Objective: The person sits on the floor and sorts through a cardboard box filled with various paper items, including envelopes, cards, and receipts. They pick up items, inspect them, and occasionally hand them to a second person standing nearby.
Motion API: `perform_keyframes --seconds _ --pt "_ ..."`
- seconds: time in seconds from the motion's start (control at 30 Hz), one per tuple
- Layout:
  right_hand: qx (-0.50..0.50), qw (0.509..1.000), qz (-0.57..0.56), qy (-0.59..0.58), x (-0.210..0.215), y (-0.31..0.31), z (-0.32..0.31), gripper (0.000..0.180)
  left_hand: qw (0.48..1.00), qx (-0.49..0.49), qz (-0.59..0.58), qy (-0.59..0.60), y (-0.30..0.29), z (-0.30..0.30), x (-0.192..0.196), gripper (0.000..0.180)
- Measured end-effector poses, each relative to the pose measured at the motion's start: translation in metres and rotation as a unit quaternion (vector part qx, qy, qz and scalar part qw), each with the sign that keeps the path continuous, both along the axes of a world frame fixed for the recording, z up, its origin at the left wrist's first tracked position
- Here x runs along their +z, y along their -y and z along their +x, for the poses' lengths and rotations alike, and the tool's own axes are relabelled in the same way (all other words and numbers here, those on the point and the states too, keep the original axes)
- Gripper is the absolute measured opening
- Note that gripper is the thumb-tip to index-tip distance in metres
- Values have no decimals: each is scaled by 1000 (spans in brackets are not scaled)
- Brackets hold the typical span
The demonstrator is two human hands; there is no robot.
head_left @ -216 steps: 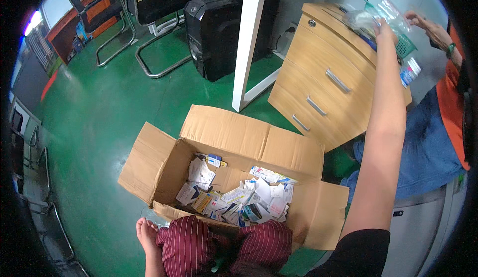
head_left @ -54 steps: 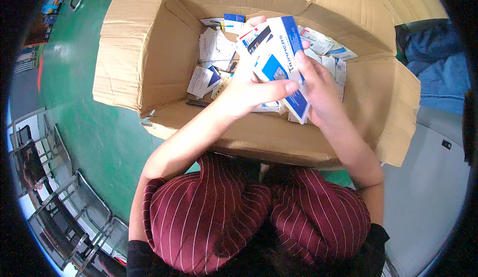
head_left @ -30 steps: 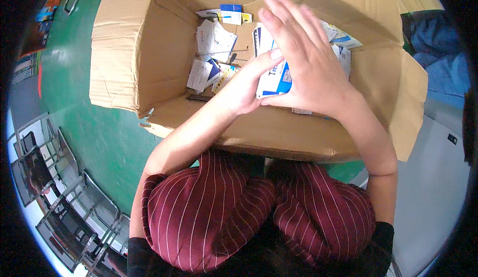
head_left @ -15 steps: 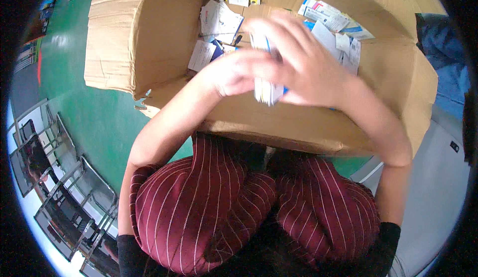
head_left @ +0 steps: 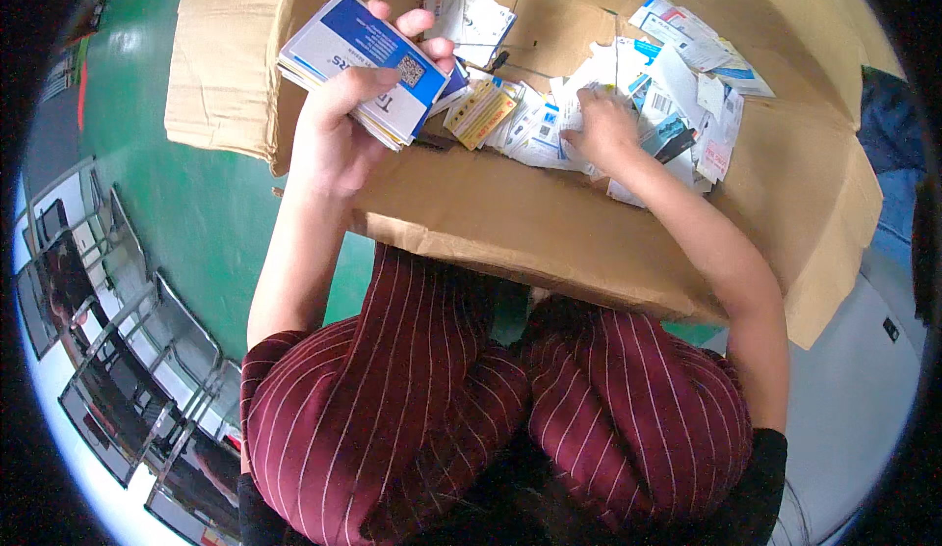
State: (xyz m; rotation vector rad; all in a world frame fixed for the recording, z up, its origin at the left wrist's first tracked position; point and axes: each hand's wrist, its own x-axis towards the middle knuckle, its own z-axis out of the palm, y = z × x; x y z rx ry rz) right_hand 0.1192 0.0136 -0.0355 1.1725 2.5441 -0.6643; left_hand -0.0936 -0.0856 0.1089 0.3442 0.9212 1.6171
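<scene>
A thick stack of printed cards (head_left: 368, 55), mostly blue and white on top with a square code, rests in my left hand (head_left: 343, 124). The thumb presses on its face and the fingers wrap round the far side. My right hand (head_left: 605, 129) is down inside the cardboard box (head_left: 471, 214), on a loose heap of white and blue paper cards (head_left: 677, 95). Its fingers are bent among the papers, and I cannot make out what they hold. A yellowish card (head_left: 481, 114) lies in the box between my hands.
More white papers (head_left: 469, 16) lie along the box's far left side. An upright flap (head_left: 231, 55) forms its left edge. Metal-framed chairs (head_left: 137, 379) stand on the green floor (head_left: 196, 222) at left. Blue denim (head_left: 888, 154) shows at far right.
My hands, together around the stack before, have parted. The left has carried the stack up and left, its printed face now showing. The right has gone down to the papers in the box.
</scene>
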Motion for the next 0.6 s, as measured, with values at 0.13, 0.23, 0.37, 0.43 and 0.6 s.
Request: perform_keyframes --seconds 0.13,0.23,0.37,0.43,0.6 --pt "93 990 -32 -105 -12 21 8 41 1000 -8 -13 3 15 -3 -1 55" --pt "177 970 -22 -163 -5 24 4 47 997 -5 -55 -47 21 -4 1 60" --pt "-41 980 -53 -187 -13 22 1 46 997 7 -68 -43 26 -6 0 60" --pt "-12 987 -53 -150 -11 17 -7 47 998 0 -60 -37 25 -6 -1 60" --pt "56 989 -41 -127 -15 12 -5 48 996 -20 -67 -50 21 -4 0 60"
